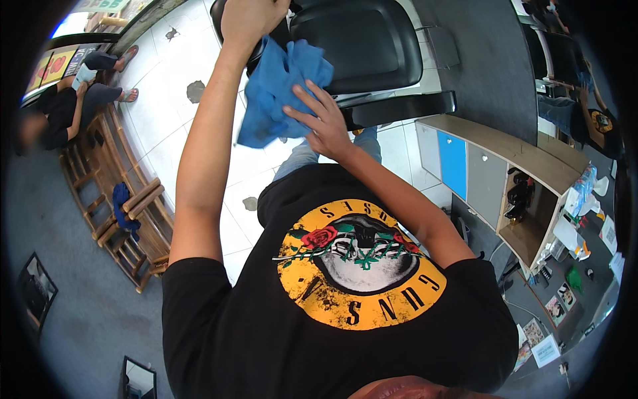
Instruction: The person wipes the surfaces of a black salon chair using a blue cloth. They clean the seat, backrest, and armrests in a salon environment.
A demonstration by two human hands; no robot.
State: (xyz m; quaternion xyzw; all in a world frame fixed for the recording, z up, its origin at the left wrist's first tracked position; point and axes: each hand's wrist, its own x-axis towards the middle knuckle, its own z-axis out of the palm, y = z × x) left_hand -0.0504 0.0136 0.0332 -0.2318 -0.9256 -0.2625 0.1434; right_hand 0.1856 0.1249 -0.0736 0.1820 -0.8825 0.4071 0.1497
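Observation:
A crumpled blue cloth [279, 95] hangs from my right hand [321, 119], its fingers spread across the front and the thumb hidden. Part of the cloth is blurred. Beside it is a black padded chair [356, 45] with a glossy black armrest [403, 108] nearest my body. My left hand [253, 20] is at the top edge of the view, by the chair's far left part. Its fingers are partly cut off, so its grip cannot be made out.
At left, a person [60, 109] sits on a bamboo bench [114, 199] with a dark blue cloth [122, 209] on it. At right stand a cabinet [481, 164] with grey and blue doors, a mirror [573, 90] and a cluttered counter [573, 289]. White floor tiles [169, 109] show dark damaged patches.

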